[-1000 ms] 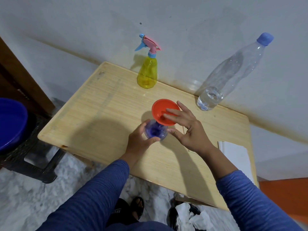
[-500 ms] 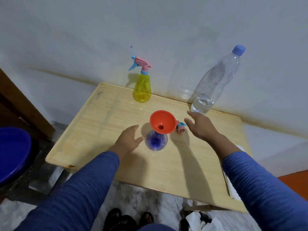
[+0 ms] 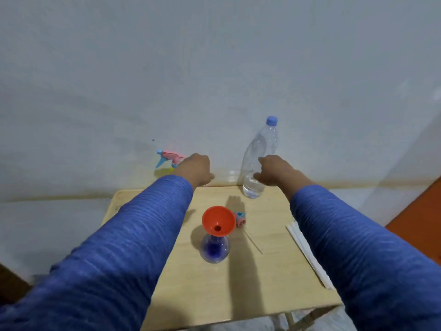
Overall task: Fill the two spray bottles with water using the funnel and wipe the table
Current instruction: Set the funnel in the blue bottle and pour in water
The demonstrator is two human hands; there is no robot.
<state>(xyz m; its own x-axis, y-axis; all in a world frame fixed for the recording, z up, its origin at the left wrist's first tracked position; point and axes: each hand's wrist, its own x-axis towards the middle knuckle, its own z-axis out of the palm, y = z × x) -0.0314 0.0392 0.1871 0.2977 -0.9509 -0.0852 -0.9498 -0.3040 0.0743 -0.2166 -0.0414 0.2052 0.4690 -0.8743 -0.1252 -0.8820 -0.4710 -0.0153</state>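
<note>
A purple spray bottle (image 3: 214, 249) stands mid-table with the orange funnel (image 3: 218, 222) set in its neck. Its pink and blue spray head (image 3: 239, 219) lies on the table just behind the funnel. The yellow spray bottle (image 3: 162, 173) stands at the back left with its pink trigger on, mostly hidden by my left arm. The clear water bottle (image 3: 260, 149), blue-capped with a little water at the bottom, stands at the back. My right hand (image 3: 274, 172) is at its lower half, fingers spread against its side. My left hand (image 3: 196, 169) hovers beside it, holding nothing.
The wooden table (image 3: 262, 287) stands against a pale wall. A white folded cloth or paper (image 3: 307, 252) lies along the table's right edge. An orange surface (image 3: 417, 223) shows at the far right.
Both hands left the purple bottle and funnel and stretched toward the back of the table. The right hand reached the water bottle. The view tilted up toward the wall.
</note>
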